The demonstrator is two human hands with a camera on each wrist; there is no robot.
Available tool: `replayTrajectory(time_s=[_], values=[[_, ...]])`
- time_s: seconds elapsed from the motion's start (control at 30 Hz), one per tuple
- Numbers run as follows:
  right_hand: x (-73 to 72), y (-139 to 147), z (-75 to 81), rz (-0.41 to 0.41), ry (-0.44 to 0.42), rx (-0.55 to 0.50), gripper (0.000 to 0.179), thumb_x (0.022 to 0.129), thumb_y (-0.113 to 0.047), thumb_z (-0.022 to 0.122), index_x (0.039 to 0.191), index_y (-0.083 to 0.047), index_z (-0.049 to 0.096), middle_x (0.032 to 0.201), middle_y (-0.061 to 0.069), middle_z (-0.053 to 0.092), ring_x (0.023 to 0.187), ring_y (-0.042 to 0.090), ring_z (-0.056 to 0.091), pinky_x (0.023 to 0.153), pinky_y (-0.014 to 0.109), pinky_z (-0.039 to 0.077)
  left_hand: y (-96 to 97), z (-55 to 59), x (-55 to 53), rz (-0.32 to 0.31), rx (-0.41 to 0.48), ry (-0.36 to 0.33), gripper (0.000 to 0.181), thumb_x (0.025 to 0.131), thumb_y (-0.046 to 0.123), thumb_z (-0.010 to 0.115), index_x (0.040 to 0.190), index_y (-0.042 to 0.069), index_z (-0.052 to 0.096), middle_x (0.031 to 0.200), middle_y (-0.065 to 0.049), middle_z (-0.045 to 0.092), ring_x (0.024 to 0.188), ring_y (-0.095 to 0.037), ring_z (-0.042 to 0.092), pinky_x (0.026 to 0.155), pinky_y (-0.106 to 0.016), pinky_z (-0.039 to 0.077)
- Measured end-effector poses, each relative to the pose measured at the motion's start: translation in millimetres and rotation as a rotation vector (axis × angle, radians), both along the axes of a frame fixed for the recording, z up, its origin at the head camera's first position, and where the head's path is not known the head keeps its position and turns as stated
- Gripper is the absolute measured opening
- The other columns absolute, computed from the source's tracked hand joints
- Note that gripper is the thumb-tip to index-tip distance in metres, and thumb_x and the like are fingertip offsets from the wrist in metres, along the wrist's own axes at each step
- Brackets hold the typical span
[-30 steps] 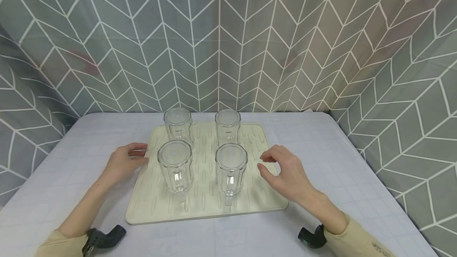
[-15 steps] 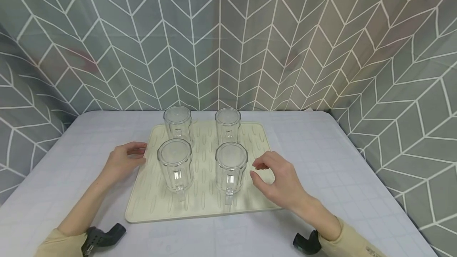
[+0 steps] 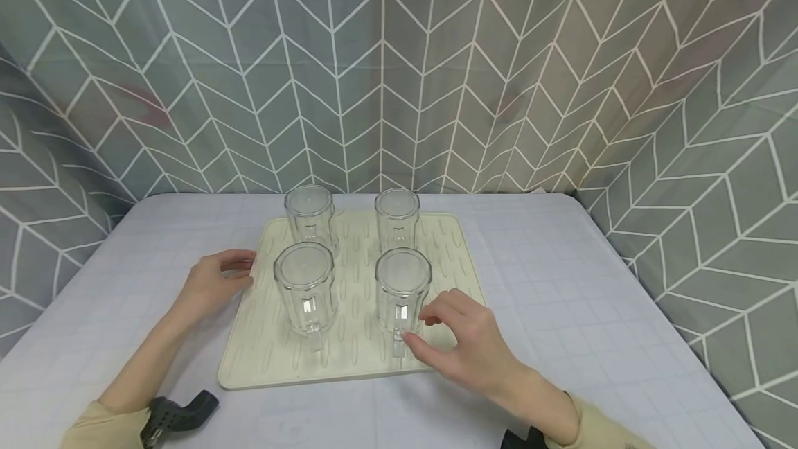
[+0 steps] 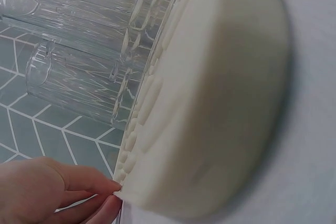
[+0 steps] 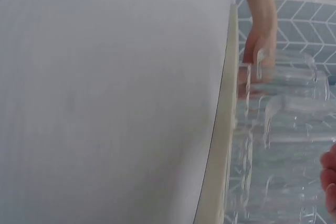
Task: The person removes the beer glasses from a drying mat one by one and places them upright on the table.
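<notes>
Several clear glass mugs stand in two rows on a cream ribbed mat (image 3: 355, 366). The front right mug (image 3: 403, 283) has its handle (image 3: 399, 345) facing me. My right hand (image 3: 464, 341) is beside that mug, thumb and fingers curved with a gap between them, the thumb tip overlapping the handle in the head view. Only its fingertips (image 5: 329, 177) show at the edge of the right wrist view. My left hand (image 3: 215, 283) rests with its fingertips at the mat's left edge; the left wrist view shows these fingers (image 4: 89, 179) touching the mat edge.
Left of the near row stands another mug (image 3: 305, 283); behind are a back left mug (image 3: 310, 213) and a back right mug (image 3: 397, 217). A white cloth (image 3: 561, 283) covers the table. A grey patterned curtain (image 3: 399, 75) hangs behind and at the sides.
My right hand has moved left and toward me, from the mat's right side to the front right mug's handle. The left hand and mugs have stayed in place.
</notes>
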State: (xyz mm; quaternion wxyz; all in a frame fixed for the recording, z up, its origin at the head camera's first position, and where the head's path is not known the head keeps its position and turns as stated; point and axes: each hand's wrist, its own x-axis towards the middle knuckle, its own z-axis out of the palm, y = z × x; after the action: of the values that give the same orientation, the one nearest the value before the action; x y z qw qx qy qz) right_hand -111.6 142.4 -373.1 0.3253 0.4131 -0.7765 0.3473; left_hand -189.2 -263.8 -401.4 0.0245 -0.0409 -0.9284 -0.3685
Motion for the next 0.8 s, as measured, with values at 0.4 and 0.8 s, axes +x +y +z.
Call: replayTrajectory(time_s=[0.4,0.8], values=[[3.6,-14.1,-13.4,0.009,0.022,0.006,0.022,0.079,-0.021,0.085,0.081,-0.014,0.063,0.076,-0.004,0.062,0.071,0.007,0.059,0.067,0.011,0.051,-0.5,0.1,-0.1,0.006,-0.006,0.003,0.047,0.091,0.009,0.065,0.133,-0.010,0.055,0.124,-0.035,0.061,0.110,-0.046,0.065,0.093,-0.054,0.055],[7.7,-14.4,-12.0,-0.020,0.032,0.026,0.016,0.080,-0.012,0.082,0.084,-0.010,0.066,0.079,-0.004,0.065,0.071,0.008,0.060,0.067,0.011,0.051,-1.2,-3.0,-1.4,0.008,-0.005,-0.009,0.049,0.091,0.009,0.066,0.135,-0.009,0.053,0.127,-0.035,0.059,0.112,-0.046,0.064,0.094,-0.054,0.055]])
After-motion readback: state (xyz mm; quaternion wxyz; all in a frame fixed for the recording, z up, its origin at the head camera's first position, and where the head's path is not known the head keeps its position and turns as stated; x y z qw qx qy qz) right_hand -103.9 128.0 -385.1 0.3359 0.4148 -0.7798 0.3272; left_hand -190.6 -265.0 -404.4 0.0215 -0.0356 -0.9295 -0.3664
